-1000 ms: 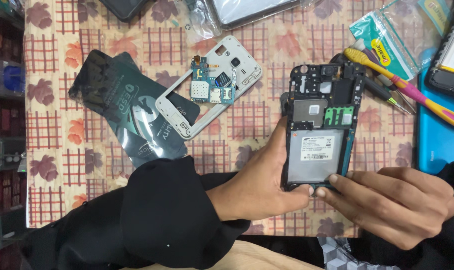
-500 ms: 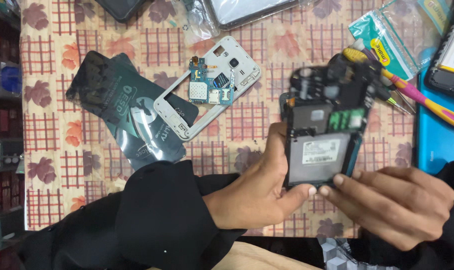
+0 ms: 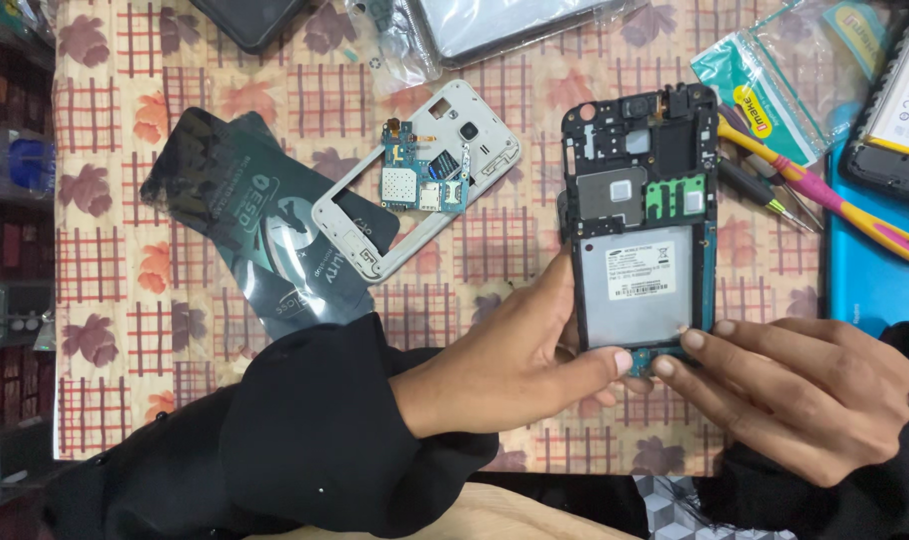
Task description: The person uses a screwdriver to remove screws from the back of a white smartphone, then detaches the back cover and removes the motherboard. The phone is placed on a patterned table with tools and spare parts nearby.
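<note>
Worktop (image 3: 115,260) under a checked cloth with a leaf pattern carries everything. Largest on it, up and to the left of the fingers, is a dark antistatic bag (image 3: 245,230) that lies flat. On the bag's right edge rests a white phone frame (image 3: 355,235), tilted, with a small blue circuit board (image 3: 420,175) inside its upper part. To the right of the fingers, a blue mat (image 3: 870,290) lies at the edge of the worktop, and above it are a clear green-printed packet (image 3: 775,85) and a pink and yellow tool (image 3: 835,200) that lies across the mat's corner.

Just above the fingers, held over the cloth, stands the opened black phone (image 3: 640,220), its back off, with a grey battery in the lower half. The left hand (image 3: 515,365) comes from a black sleeve and pinches the phone's lower left edge, thumb on top near the bottom corner. The right hand (image 3: 800,395) touches the phone's lower right corner with two fingertips (image 3: 693,338), the fingers close together and slightly bent.
</note>
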